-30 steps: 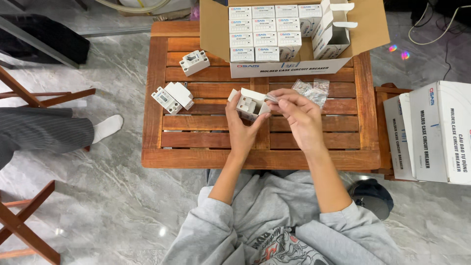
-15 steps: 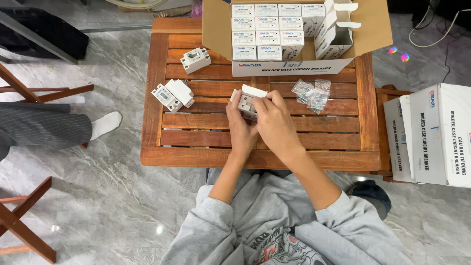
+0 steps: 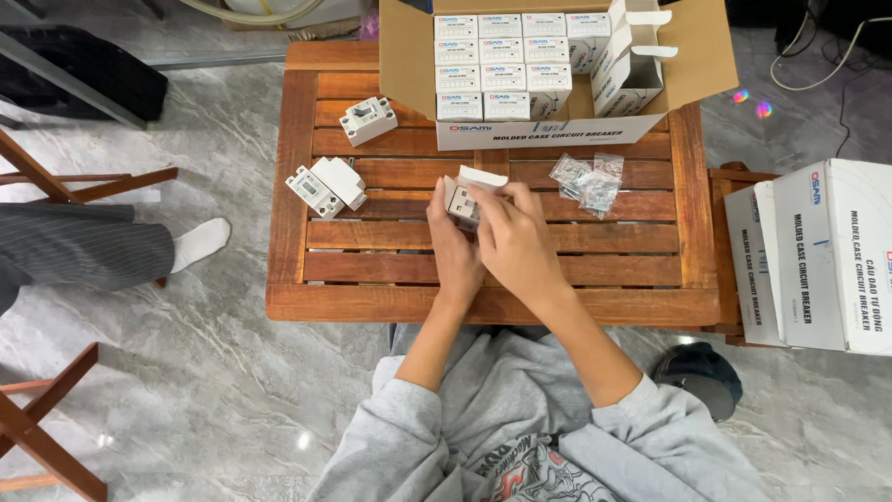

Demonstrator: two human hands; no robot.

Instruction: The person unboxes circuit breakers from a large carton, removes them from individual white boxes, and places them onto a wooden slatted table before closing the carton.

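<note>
Over the middle of the wooden table (image 3: 390, 265), both hands close on a small white box (image 3: 467, 192) with its end flap open, held just above the slats. Left hand (image 3: 452, 244) cups it from the near-left side; right hand (image 3: 514, 244) lies across its right side, fingers curled onto it. Just right of the box lie clear plastic bags (image 3: 587, 181). Left of it sit two white breakers (image 3: 326, 185) touching each other, and a third breaker (image 3: 368, 120) lies farther off. At the far edge stands an open carton (image 3: 548, 130) packed with rows of white boxes. More cartons (image 3: 818, 256) stand at the right.
</note>
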